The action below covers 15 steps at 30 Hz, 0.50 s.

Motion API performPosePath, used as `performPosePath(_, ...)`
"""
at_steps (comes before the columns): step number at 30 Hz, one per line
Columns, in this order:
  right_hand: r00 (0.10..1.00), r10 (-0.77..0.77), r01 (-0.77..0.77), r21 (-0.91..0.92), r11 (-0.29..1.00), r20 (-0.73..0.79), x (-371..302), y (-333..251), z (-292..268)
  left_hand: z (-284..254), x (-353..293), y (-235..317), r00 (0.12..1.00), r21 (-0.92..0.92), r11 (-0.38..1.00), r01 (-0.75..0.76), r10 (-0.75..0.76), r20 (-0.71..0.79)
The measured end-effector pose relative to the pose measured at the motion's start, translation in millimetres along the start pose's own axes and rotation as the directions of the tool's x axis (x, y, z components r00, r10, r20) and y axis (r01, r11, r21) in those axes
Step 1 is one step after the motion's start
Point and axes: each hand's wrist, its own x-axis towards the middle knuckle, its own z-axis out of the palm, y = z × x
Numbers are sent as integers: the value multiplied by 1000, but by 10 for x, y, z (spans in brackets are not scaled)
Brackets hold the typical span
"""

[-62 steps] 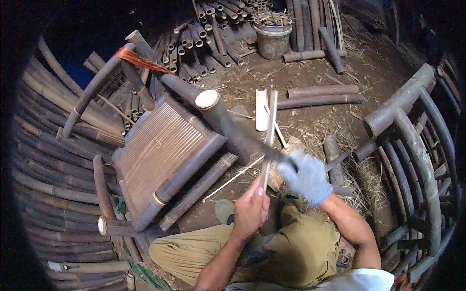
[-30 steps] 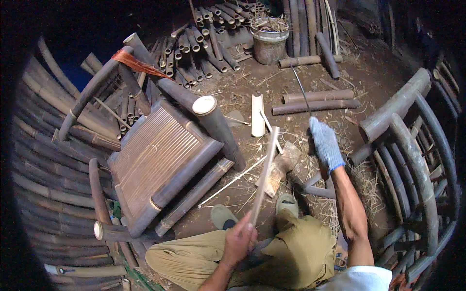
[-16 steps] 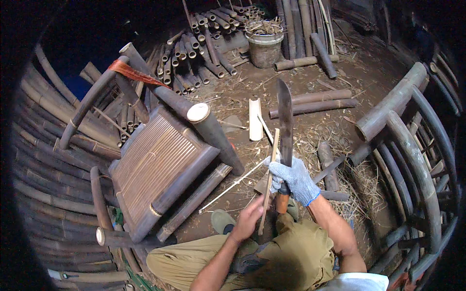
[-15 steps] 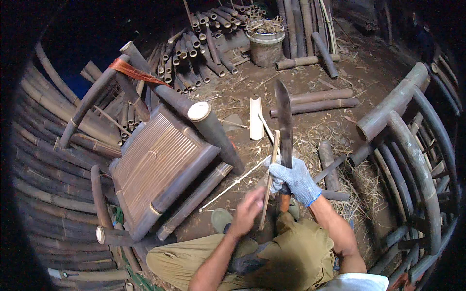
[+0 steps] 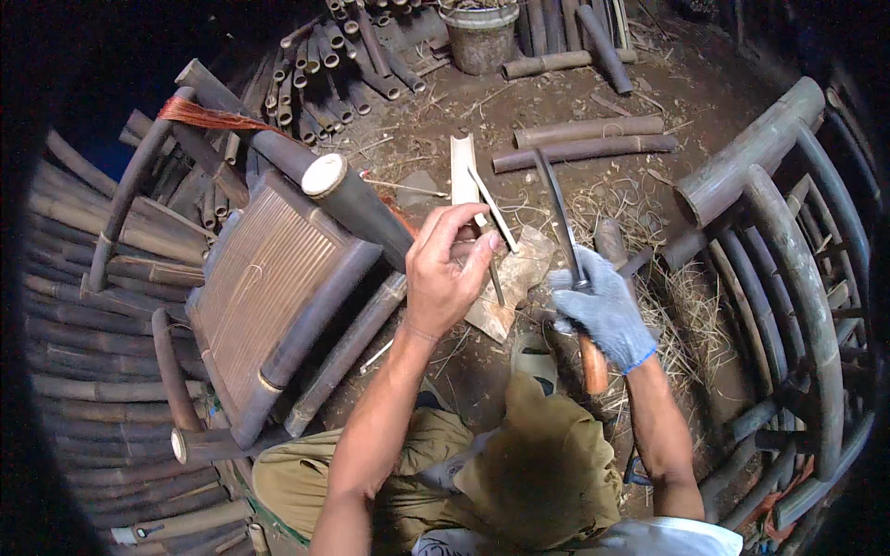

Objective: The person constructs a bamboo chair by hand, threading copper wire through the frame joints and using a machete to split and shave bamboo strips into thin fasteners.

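My bare left hand pinches a thin bamboo strip between thumb and fingers. The strip stands nearly upright, its lower end at a pale wooden block on the ground. In my right hand, which wears a grey-white knit glove, is a machete. Its long dark blade points up and away, and the orange-brown handle sticks out below the glove. Blade and strip are apart. Beyond the block lie a split bamboo half and another narrow strip.
A bamboo chair tilts at the left, with an orange binding on its frame. Another bamboo frame stands at the right. Dark bamboo lengths, shavings and a filled bucket lie farther off.
My left hand has moved up and away, carrying the strip, which now stands upright by the block. My right hand has shifted right with the machete. The whole view has tipped downward.
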Motion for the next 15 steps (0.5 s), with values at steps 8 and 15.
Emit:
performPosePath(8,945,326,-324,93,942,-11,-511,499,-267,448,-380,-644,992,-57,992,113,-115,-44)
performPosePath(15,992,-61,14,-396,918,-107,-604,174,57,634,-643,-735,982,-162,969,186,-179,53)
